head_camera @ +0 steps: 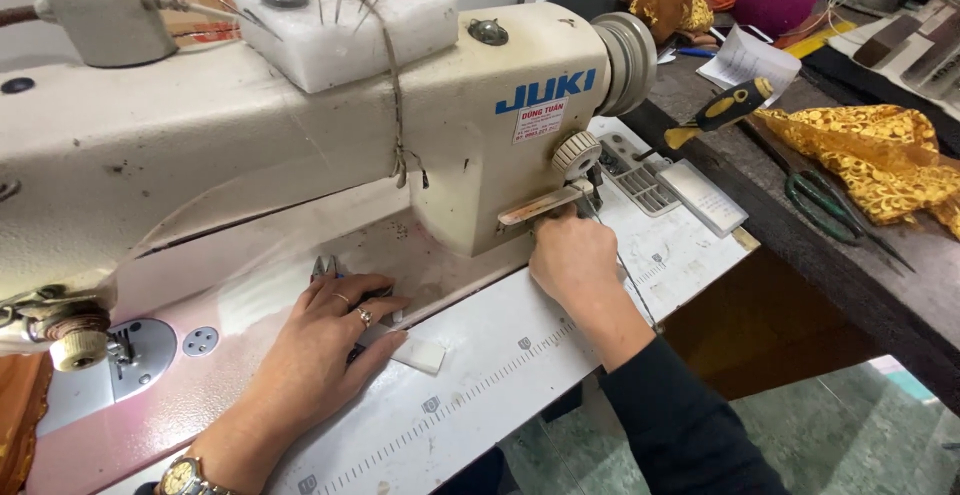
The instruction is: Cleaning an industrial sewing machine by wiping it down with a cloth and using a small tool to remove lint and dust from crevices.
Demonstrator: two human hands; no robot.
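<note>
A cream industrial sewing machine (300,125) fills the upper left of the head view. My left hand (320,350), with rings and a wristwatch, lies flat on the machine bed, fingers over small metal snips (325,266) and a dark tool, next to a small white block (422,355). My right hand (572,260) reaches to the base of the machine's right end, fingers curled at the reverse lever (540,205) below the stitch dial (577,151). What the fingers hold is hidden.
A white foam block (350,20) stuck with needles sits on top of the machine. On the dark table at right lie a yellow-handled screwdriver (725,110), green-handled scissors (830,205), gold lace fabric (880,155) and papers. A ruler strip (480,385) runs along the table's front edge.
</note>
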